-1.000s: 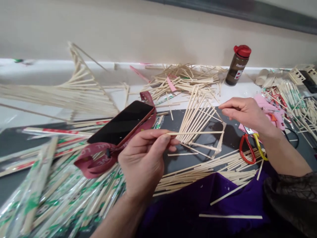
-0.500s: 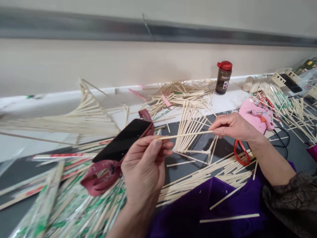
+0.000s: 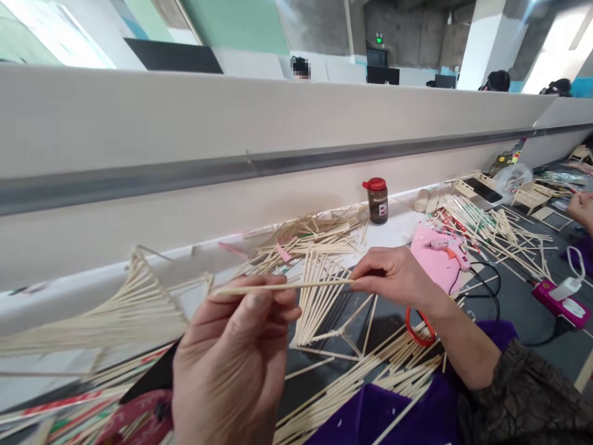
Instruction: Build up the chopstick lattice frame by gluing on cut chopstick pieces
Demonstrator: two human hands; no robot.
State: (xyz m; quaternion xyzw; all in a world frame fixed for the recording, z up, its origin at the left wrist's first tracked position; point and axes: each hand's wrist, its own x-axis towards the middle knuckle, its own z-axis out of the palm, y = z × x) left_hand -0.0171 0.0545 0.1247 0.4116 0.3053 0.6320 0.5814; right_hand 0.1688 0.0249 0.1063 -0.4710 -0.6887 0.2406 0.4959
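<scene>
A thin wooden stick (image 3: 308, 284) is stretched level between my two hands, above the table. My left hand (image 3: 236, 346) pinches it between thumb and fingers near its left end. The tip of its right end sits in the closed fingers of my right hand (image 3: 393, 275). Just behind and below the stick stands a fan-shaped frame of sticks (image 3: 319, 303), partly hidden by it. Under my right forearm lie red-handled scissors (image 3: 419, 334), their blades hidden. Loose sticks (image 3: 343, 383) are spread in front of the frame.
A pink glue gun (image 3: 447, 247) rests on a pink sheet, its cable running right. Behind are a stick pile (image 3: 319, 232) and a red-capped bottle (image 3: 377, 201). A twisted stick model (image 3: 125, 303) stands left; a magenta power strip (image 3: 560, 303) and another person's hand (image 3: 581, 207) are right.
My view has tilted up and turned right, bringing the room beyond the partition into sight. Both hands still hold the stick; my left hand appears nearer, with more of the stick's left end showing.
</scene>
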